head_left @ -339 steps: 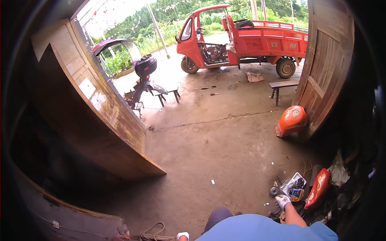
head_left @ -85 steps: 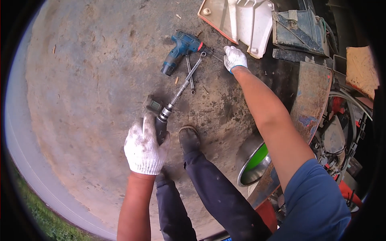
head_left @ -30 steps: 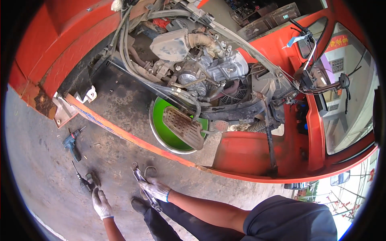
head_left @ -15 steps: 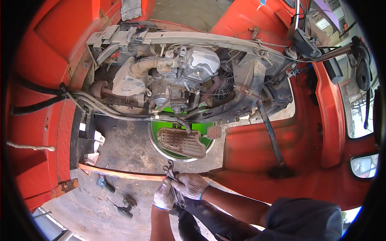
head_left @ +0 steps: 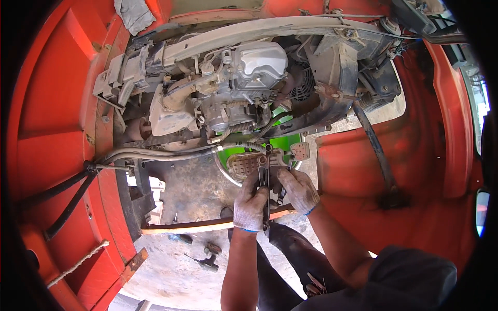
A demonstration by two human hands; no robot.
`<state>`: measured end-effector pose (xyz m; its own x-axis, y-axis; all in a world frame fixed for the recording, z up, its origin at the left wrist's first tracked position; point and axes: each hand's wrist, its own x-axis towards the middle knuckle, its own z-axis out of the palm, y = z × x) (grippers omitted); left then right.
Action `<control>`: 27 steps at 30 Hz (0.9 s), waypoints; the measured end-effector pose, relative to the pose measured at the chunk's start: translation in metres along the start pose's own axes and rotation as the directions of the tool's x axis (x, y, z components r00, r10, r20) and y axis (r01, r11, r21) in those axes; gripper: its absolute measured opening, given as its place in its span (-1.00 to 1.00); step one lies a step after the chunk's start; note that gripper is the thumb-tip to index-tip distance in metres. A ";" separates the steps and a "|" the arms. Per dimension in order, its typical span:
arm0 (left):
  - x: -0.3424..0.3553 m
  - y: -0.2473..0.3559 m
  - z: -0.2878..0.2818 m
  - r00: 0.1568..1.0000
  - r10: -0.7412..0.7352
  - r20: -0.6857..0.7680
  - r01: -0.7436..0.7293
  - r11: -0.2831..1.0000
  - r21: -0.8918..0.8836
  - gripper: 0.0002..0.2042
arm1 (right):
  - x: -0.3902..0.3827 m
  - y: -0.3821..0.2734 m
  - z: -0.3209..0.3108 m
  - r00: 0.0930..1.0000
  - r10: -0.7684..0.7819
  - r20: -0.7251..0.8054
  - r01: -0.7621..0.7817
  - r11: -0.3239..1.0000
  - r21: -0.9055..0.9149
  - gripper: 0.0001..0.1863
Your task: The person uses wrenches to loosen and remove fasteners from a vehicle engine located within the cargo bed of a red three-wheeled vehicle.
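Grimy white knit gloves (head_left: 248, 211), blue-edged — dark short sleeve (head_left: 410, 267), dark trousers (head_left: 293, 246).

- Crumpled grey cloth (head_left: 134, 16) at 11 o'clock
- Thin off-white rope (head_left: 78, 266) slanting at 8 o'clock
- Black pistol-shaped cordless drill (head_left: 208, 265) on concrete floor (head_left: 168, 269) at 7 o'clock

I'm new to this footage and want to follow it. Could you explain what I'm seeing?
No robot here: these are a person's own gloved hands, filmed from the head, looking down. The very wide lens makes straight edges bend. The left hand holds wrenches, too bunched to count; the right hand holds another wrench. Beyond them is the exposed engine of a red vehicle, with a green basin below it. On the ground lie a dark drill and a blue drill, the latter partly hidden by an orange rail.
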<state>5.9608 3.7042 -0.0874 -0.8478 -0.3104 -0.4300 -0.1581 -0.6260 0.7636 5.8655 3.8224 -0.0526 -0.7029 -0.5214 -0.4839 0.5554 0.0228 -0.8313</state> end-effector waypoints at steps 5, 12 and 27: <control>0.007 0.014 -0.008 0.993 -0.112 -0.021 0.108 0.986 -0.129 -0.59 | 0.002 -0.010 -0.030 0.993 -0.112 0.041 0.119 0.940 -0.320 -0.36; 0.019 0.044 -0.037 0.934 -0.285 0.217 0.343 0.884 -0.316 -0.57 | -0.001 -0.042 0.016 0.984 -0.058 0.170 0.123 0.907 -0.402 -0.28; 0.047 0.059 -0.050 0.797 -0.548 0.256 0.480 0.831 0.281 -0.77 | 0.021 -0.006 0.033 0.985 0.041 0.169 0.015 0.949 -0.316 -0.27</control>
<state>5.9374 3.6170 -0.0866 -0.7185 0.2789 -0.6371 -0.6811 -0.4678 0.5633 5.8617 3.7833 -0.0487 -0.5946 -0.6564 -0.4643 0.3759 0.2835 -0.8822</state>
